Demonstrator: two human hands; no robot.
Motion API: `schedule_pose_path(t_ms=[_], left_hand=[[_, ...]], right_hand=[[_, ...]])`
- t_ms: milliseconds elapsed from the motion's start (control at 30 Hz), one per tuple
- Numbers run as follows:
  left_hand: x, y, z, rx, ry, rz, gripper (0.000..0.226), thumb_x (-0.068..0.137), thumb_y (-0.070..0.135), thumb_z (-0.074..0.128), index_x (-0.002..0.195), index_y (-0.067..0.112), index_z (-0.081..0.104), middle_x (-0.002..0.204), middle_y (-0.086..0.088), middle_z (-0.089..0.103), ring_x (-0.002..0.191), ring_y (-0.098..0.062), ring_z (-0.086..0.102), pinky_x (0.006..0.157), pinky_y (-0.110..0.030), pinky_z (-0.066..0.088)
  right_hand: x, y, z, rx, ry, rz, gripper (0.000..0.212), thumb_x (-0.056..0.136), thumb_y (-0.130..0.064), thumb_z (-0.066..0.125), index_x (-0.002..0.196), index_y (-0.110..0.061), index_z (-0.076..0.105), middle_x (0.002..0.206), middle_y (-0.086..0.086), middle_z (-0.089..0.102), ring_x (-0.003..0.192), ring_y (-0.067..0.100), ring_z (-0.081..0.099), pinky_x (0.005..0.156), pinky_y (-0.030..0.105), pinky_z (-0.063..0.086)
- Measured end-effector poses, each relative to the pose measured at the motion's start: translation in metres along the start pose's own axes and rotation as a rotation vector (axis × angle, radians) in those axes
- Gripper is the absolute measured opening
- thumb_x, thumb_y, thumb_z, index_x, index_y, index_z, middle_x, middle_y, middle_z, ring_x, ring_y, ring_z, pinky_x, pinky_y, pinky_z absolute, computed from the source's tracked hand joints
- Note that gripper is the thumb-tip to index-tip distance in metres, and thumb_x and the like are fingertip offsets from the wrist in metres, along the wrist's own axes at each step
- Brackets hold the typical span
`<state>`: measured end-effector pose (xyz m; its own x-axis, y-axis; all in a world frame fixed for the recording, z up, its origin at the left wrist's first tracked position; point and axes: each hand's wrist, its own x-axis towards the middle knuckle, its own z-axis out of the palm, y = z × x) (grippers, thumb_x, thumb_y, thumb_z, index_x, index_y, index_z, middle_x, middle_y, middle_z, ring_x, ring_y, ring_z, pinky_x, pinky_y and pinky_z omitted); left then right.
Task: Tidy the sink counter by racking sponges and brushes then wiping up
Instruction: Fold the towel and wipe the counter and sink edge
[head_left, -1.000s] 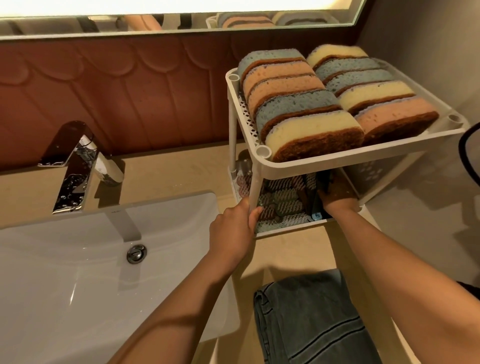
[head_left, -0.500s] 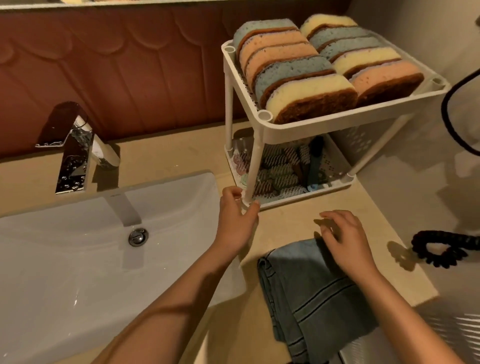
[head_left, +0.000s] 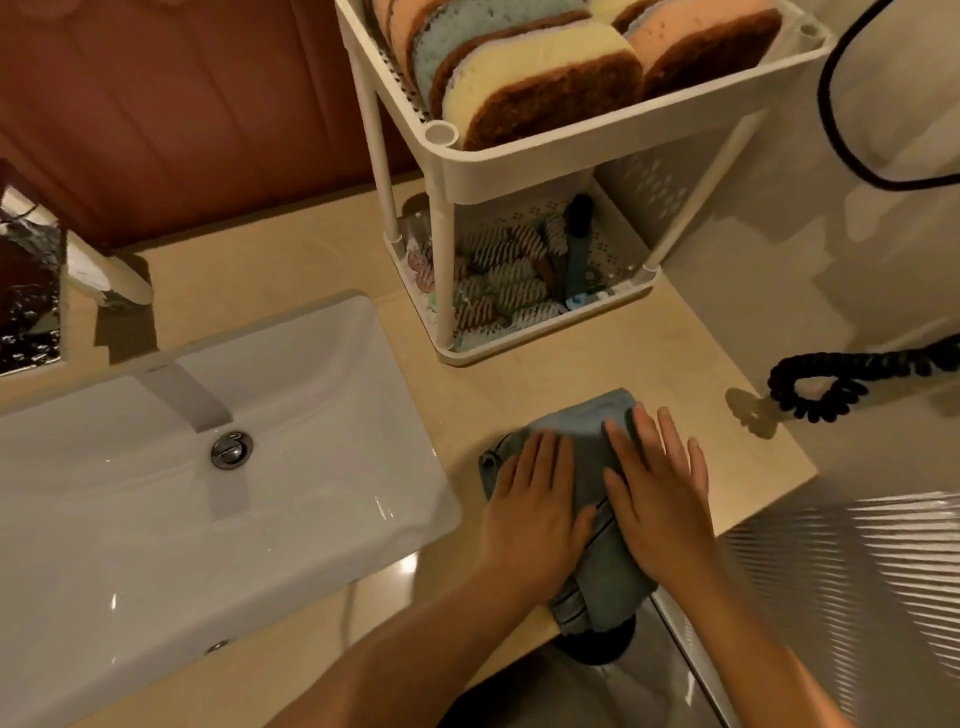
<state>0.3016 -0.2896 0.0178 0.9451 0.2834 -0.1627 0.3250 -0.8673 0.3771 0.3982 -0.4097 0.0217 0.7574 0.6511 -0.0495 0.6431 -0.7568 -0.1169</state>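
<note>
Right now I am pressing both palms flat on the folded blue-grey cloth (head_left: 592, 431), which is lying on the beige stone counter (head_left: 545, 376) to the right of the white ceramic basin (head_left: 208, 509), just in front of the white plastic two-tier rack (head_left: 519, 171). My left hand (head_left: 530, 512) is covering the cloth's left side and my right hand (head_left: 660, 493) its right side. The fingers of both are lying straight and slightly spread, gripping nothing. The cloth's near end is reaching the counter's front edge. Thick yellow, blue and peach sponges (head_left: 540, 88) are standing on edge in the rack's upper tray, and striped brushes (head_left: 498, 283) are lying in the lower one beside a dark-handled brush (head_left: 576, 254). A black coiled cord (head_left: 831, 384) is resting off to the right.
</note>
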Motion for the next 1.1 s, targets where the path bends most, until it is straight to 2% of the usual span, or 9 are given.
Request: schedule_pose_path(t_ms=[100, 167, 233, 367, 500, 667, 800, 933, 1100], left_hand=[[-0.008, -0.015, 0.014, 0.047, 0.006, 0.015, 0.069, 0.089, 0.054, 0.029, 0.14, 0.007, 0.036, 0.144, -0.009, 0.044, 0.136, -0.018, 0.034, 0.109, -0.036, 0.029], [-0.009, -0.02, 0.016, 0.046, 0.004, 0.018, 0.068, 0.094, 0.054, 0.018, 0.144, 0.008, 0.027, 0.149, -0.009, 0.036, 0.138, -0.017, 0.023, 0.109, -0.036, 0.02], [-0.007, -0.022, 0.014, 0.05, 0.009, 0.014, 0.07, 0.094, 0.055, 0.013, 0.144, 0.008, 0.026, 0.15, -0.008, 0.032, 0.139, -0.017, 0.021, 0.109, -0.035, 0.018], [-0.004, -0.035, 0.011, 0.097, 0.053, 0.025, 0.072, 0.091, 0.056, 0.027, 0.144, 0.007, 0.03, 0.151, -0.01, 0.032, 0.139, -0.018, 0.021, 0.111, -0.036, 0.017], [0.005, -0.046, 0.001, 0.102, 0.08, -0.068, 0.071, 0.092, 0.053, 0.023, 0.141, 0.004, 0.034, 0.147, -0.013, 0.038, 0.137, -0.022, 0.034, 0.109, -0.043, 0.031], [0.025, -0.064, -0.018, 0.077, 0.112, -0.165, 0.068, 0.089, 0.043, 0.026, 0.139, -0.002, 0.038, 0.144, -0.019, 0.041, 0.135, -0.03, 0.039, 0.106, -0.05, 0.037], [0.037, -0.085, -0.029, 0.036, 0.035, -0.164, 0.082, 0.079, 0.051, 0.0, 0.149, 0.009, 0.008, 0.158, -0.009, 0.007, 0.146, -0.022, 0.004, 0.117, -0.037, 0.005], [0.039, -0.085, -0.022, 0.099, 0.098, -0.158, 0.07, 0.088, 0.041, 0.014, 0.144, 0.0, 0.026, 0.151, -0.017, 0.027, 0.14, -0.032, 0.026, 0.112, -0.046, 0.019], [0.032, -0.077, -0.024, 0.077, 0.055, -0.191, 0.079, 0.082, 0.049, -0.006, 0.148, 0.008, 0.001, 0.158, -0.01, 0.001, 0.146, -0.021, 0.0, 0.116, -0.037, 0.003]], right_hand=[[0.003, -0.005, 0.015, -0.105, -0.075, -0.041, 0.065, 0.096, -0.052, 0.004, 0.145, -0.018, 0.027, 0.155, 0.009, 0.02, 0.142, 0.024, 0.008, 0.112, 0.04, -0.002], [0.003, -0.009, 0.023, -0.117, -0.09, -0.039, 0.065, 0.095, -0.054, 0.003, 0.146, -0.017, 0.02, 0.155, 0.009, 0.018, 0.143, 0.024, 0.008, 0.113, 0.041, 0.001], [0.007, -0.013, 0.024, -0.112, -0.086, -0.031, 0.065, 0.095, -0.054, 0.004, 0.146, -0.016, 0.02, 0.154, 0.01, 0.02, 0.142, 0.024, 0.008, 0.113, 0.042, 0.003], [0.017, -0.025, 0.024, -0.109, -0.085, -0.017, 0.066, 0.095, -0.052, 0.003, 0.144, -0.014, 0.027, 0.15, 0.016, 0.032, 0.14, 0.027, 0.016, 0.111, 0.045, 0.012], [0.035, -0.047, 0.026, -0.085, -0.097, -0.026, 0.068, 0.095, -0.052, 0.001, 0.144, -0.014, 0.029, 0.15, 0.018, 0.031, 0.141, 0.032, 0.024, 0.11, 0.048, 0.013], [0.064, -0.073, 0.031, -0.082, -0.066, -0.073, 0.063, 0.091, -0.047, 0.021, 0.144, -0.013, 0.031, 0.15, 0.019, 0.03, 0.138, 0.035, 0.03, 0.108, 0.049, 0.015], [0.08, -0.085, 0.032, -0.063, -0.032, -0.071, 0.061, 0.089, -0.045, 0.027, 0.142, -0.015, 0.032, 0.147, 0.018, 0.037, 0.135, 0.034, 0.036, 0.107, 0.051, 0.03], [0.083, -0.084, 0.033, -0.058, -0.02, -0.086, 0.061, 0.087, -0.045, 0.031, 0.14, -0.015, 0.036, 0.146, 0.018, 0.039, 0.135, 0.034, 0.037, 0.104, 0.051, 0.034], [0.079, -0.078, 0.036, -0.063, 0.008, -0.144, 0.061, 0.088, -0.044, 0.032, 0.141, -0.013, 0.039, 0.146, 0.019, 0.038, 0.136, 0.035, 0.035, 0.107, 0.05, 0.018]])
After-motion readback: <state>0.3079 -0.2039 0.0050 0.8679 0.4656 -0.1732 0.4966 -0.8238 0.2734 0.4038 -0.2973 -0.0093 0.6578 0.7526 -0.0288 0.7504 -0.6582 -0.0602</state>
